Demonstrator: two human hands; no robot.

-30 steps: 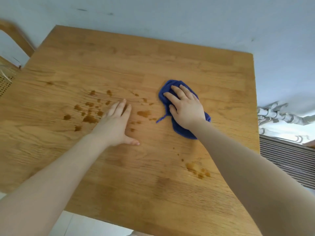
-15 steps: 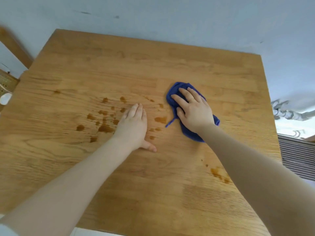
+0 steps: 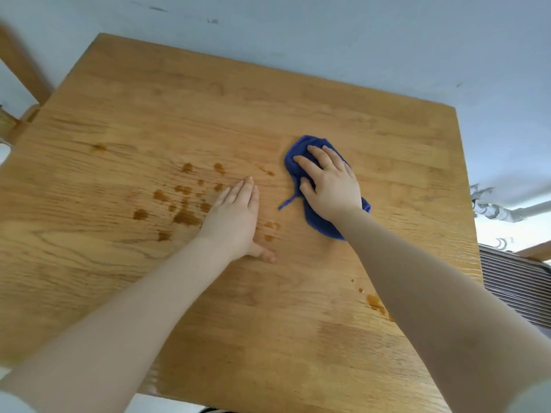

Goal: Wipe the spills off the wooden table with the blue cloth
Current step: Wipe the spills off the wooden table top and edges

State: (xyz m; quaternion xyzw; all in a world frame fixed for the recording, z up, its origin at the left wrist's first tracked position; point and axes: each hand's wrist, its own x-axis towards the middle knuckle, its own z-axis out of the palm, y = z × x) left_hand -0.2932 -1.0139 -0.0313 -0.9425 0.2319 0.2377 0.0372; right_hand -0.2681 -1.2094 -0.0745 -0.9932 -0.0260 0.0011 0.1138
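Head view, blue cloth (image 3: 316,219) mid-table, wooden table (image 3: 298,323) edges well apart

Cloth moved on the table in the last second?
Yes. The cloth swept left toward the spills: the spot beside its tail is gone, and its gap to the table's right edge is wider.

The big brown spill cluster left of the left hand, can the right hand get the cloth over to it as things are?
Probably not directly: the left hand lies flat between the blue cloth and that cluster.
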